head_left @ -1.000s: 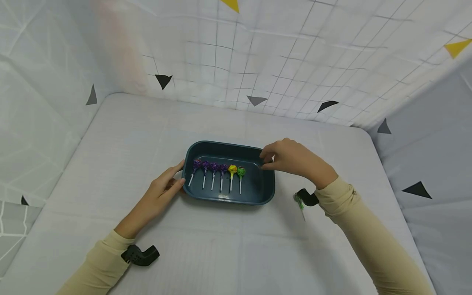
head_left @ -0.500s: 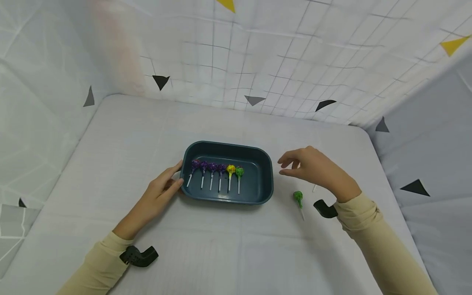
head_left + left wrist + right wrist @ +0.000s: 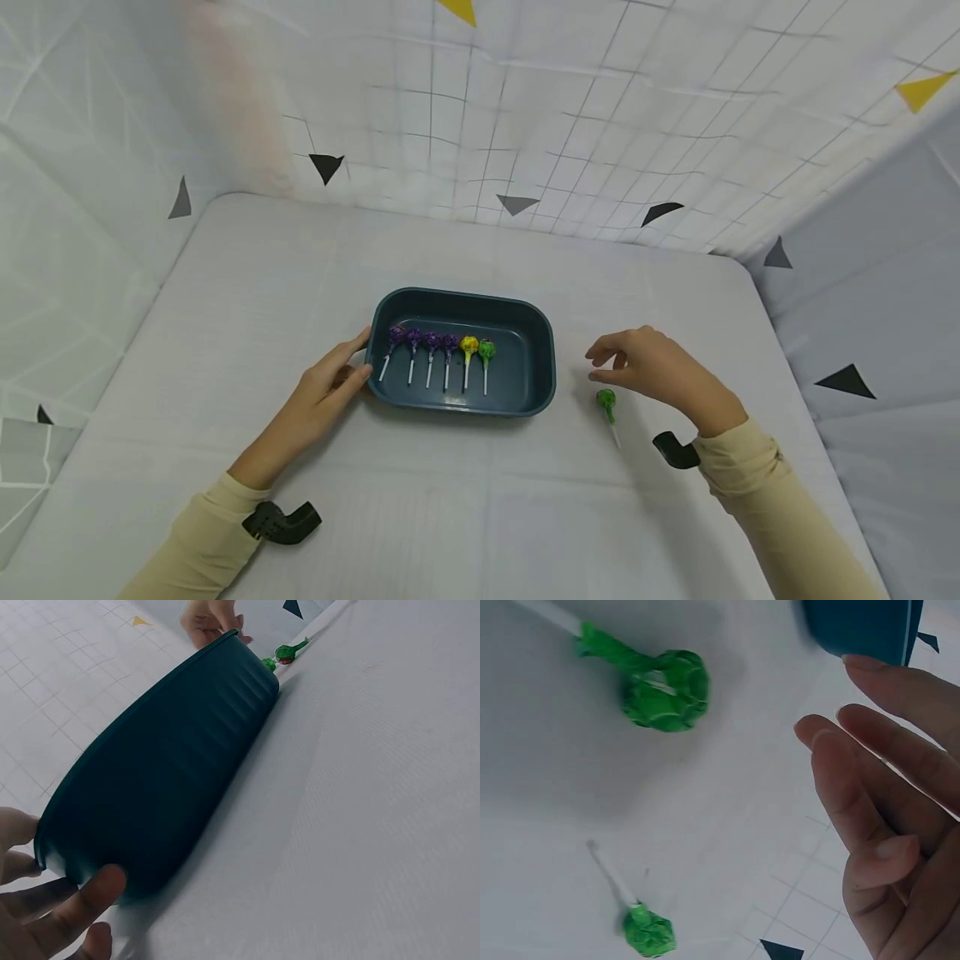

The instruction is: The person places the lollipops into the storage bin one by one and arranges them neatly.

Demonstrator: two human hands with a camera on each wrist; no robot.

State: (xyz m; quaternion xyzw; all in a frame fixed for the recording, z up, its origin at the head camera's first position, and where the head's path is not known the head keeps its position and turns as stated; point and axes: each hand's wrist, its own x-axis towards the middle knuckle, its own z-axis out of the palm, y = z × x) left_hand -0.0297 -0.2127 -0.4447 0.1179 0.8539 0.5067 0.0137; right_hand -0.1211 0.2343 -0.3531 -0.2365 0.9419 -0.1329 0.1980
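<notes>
A dark teal tray [image 3: 517, 404] lies on the table with a row of lollipops inside: several purple [image 3: 432, 342], one yellow [image 3: 469, 346] and one green [image 3: 487, 350]. My left hand [image 3: 318, 400] holds the tray's left end, thumb and fingers against rim and wall. To the right of the tray, my right hand [image 3: 656, 367] hovers with loosely bent fingers and nothing between them. Close below its fingertips a green-wrapped lollipop [image 3: 607, 402] lies on the cloth, stick toward me. In the right wrist view a second green lollipop [image 3: 649, 932] lies beyond it, hidden by the hand in the head view.
The table wears a white cloth [image 3: 420, 517]. Pale fabric walls [image 3: 600, 108] with grid lines and triangles rise behind and at both sides. Black cameras sit on the left wrist [image 3: 281, 522] and the right wrist [image 3: 675, 450].
My right hand has left the tray's right end and moved right, then down toward me to the green lollipop. The left hand stays at the tray, and the lollipops keep their places.
</notes>
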